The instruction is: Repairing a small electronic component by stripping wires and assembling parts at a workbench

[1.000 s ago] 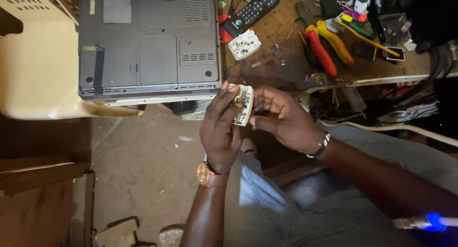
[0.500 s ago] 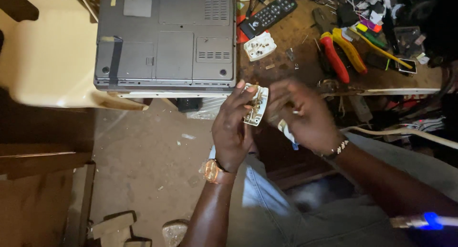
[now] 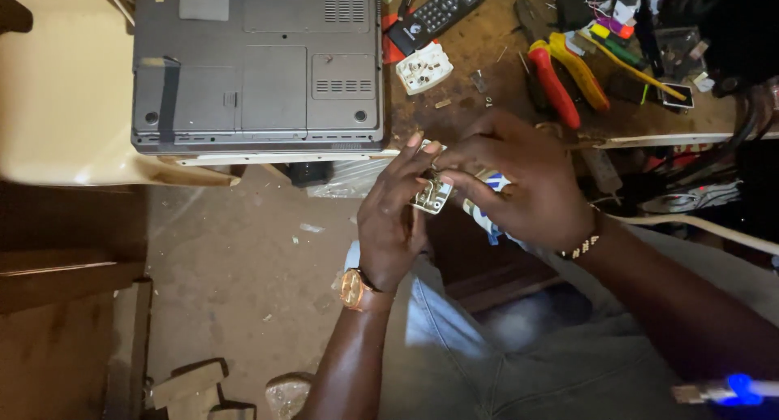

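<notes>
Both hands meet just below the front edge of the grey laptop (image 3: pixel 258 63), which lies upside down on the desk (image 3: pixel 487 55). The left hand (image 3: pixel 393 217) pinches a small white plug half (image 3: pixel 430 194) with metal contacts, thumb and fingers clamped on its edges. The right hand (image 3: pixel 511 185) closes over the same piece from the other side, fingertips pressing at its top; a white-and-blue tool handle (image 3: pixel 487 217) shows under its palm.

Compared with a moment ago, the hands have drawn tighter together and the plug half has turned flatter toward the camera, so the fingers now appear to work directly on the contacts.

To the right of the laptop lie another white plug part (image 3: pixel 424 68), a black remote (image 3: pixel 438 14) and red and yellow pliers (image 3: pixel 568 75).
</notes>
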